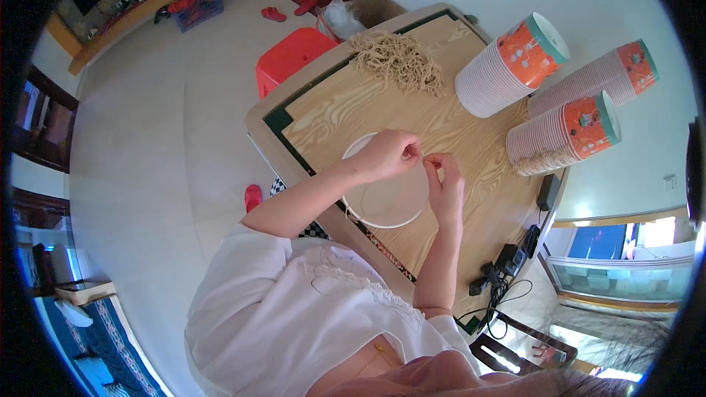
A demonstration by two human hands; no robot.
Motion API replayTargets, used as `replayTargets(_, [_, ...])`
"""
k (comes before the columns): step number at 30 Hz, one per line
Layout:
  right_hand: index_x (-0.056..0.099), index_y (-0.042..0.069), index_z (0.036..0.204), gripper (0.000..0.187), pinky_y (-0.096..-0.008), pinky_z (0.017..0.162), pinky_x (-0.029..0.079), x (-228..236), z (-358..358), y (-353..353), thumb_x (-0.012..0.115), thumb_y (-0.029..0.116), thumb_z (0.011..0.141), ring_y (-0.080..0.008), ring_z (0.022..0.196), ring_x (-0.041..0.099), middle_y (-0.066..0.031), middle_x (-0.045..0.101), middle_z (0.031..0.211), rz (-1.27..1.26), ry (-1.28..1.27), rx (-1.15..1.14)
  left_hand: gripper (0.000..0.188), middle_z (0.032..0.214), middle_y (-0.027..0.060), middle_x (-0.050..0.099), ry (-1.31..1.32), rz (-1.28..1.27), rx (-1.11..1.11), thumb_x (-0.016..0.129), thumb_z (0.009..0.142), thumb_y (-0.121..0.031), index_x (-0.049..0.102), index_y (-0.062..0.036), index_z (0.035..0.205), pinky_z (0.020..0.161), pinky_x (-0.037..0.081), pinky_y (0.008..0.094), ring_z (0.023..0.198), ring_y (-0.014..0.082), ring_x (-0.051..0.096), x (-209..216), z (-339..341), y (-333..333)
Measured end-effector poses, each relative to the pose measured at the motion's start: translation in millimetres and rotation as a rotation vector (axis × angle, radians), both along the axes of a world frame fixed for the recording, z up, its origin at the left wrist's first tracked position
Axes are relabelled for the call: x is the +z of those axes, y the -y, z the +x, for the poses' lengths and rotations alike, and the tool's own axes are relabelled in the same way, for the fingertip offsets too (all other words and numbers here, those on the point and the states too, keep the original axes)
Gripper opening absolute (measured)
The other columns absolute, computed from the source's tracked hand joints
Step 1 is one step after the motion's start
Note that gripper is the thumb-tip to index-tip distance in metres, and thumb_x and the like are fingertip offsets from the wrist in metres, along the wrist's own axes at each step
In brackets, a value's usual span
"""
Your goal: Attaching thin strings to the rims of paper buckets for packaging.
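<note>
Over a round white-rimmed paper bucket [391, 226] my two hands meet at fingertip height, above its far right side. My left hand [391, 154] is closed, thumb and fingers pressed together. Close beside it, my right hand [446, 185] pinches with thumb and forefinger. Whatever lies between the fingertips is too fine to make out. A bit of pale cord [347, 213] shows at the bucket's left rim, and a faint thin line runs across its inside. Farther off on the table lies a loose heap of tan cords [397, 60].
Tall stacks of orange paper buckets with teal rims [512, 65] stand at the table's right side; cords lie against the nearer stack [565, 132]. Black adapters and cables [507, 261] sit at the right edge. A red stool [294, 59] and a bagged bin [342, 18] adjoin the far left edge.
</note>
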State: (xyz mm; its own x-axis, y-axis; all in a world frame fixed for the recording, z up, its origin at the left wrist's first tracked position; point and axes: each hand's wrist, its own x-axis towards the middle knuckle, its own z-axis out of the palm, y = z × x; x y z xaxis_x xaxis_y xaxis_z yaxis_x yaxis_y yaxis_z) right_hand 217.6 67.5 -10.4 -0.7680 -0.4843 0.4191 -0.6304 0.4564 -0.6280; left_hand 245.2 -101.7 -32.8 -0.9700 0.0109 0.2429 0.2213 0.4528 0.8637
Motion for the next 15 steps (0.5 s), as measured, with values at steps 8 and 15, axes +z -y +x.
replayTargets(8, [0.058, -0.001, 0.089, 0.009, -0.0316, 0.07, 0.045, -8, 0, 0, 0.061, 0.002, 0.081, -0.022, 0.076, 0.057, -0.011, 0.058, 0.08, 0.008, -0.031, -0.016, 0.011, 0.075, 0.0092, 0.066, 0.14, 0.218, -0.08, 0.067, 0.077, -0.009, 0.063, -0.0019, 0.084, 0.064, 0.049, 0.0299, 0.07, 0.0157, 0.063, 7, 1, 1])
replayTargets(15, [0.053, 0.003, 0.095, 0.026, -0.026, 0.058, 0.046, -9, 21, -4, 0.066, -0.004, 0.074, -0.0117, 0.063, 0.054, -0.0033, 0.055, 0.075, -0.098, 0.246, -0.1, 0.01, 0.074, 0.0128, 0.067, 0.151, 0.084, -0.076, 0.066, 0.075, -0.009, 0.066, -0.0004, 0.081, 0.065, 0.05, 0.0308, 0.07, 0.0195, 0.065, 12, 1, 8])
